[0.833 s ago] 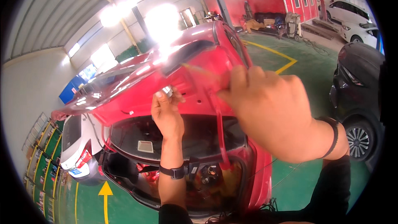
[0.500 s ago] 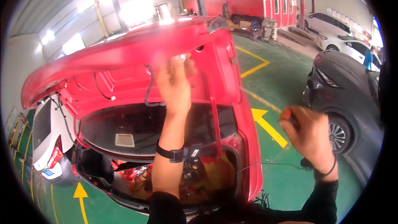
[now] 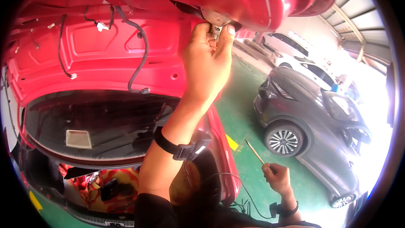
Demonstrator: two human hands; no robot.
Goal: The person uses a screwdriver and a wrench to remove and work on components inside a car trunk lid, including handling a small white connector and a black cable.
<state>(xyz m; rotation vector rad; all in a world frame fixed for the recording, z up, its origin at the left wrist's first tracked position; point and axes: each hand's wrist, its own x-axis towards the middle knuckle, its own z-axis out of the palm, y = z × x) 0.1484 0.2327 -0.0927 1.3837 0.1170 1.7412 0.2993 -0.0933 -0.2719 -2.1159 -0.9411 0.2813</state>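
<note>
A red car's raised tailgate (image 3: pixel 105 55) fills the upper view, its bare inner panel carrying black wiring (image 3: pixel 139 55). My left hand (image 3: pixel 206 59) reaches up, wrist strapped with a black band, and pinches a small metal latch part (image 3: pixel 217 19) at the tailgate's edge. My right hand (image 3: pixel 276 177) is low at the right, apart from the car, and holds a thin pale rod (image 3: pixel 254 152) that points up and left. The dark rear window glass (image 3: pixel 97 122) lies below the panel.
A dark grey car (image 3: pixel 312 114) is parked close on the right, a white car (image 3: pixel 287 46) behind it. The floor (image 3: pixel 249 114) is green with yellow markings. Red patterned cloth (image 3: pixel 84 181) lies in the open boot. A thin cable (image 3: pixel 244 190) loops near my right forearm.
The view has come in closer under the tailgate. My left hand has shifted to the latch part at the tailgate's edge. My right hand has dropped lower, holding the thin rod.
</note>
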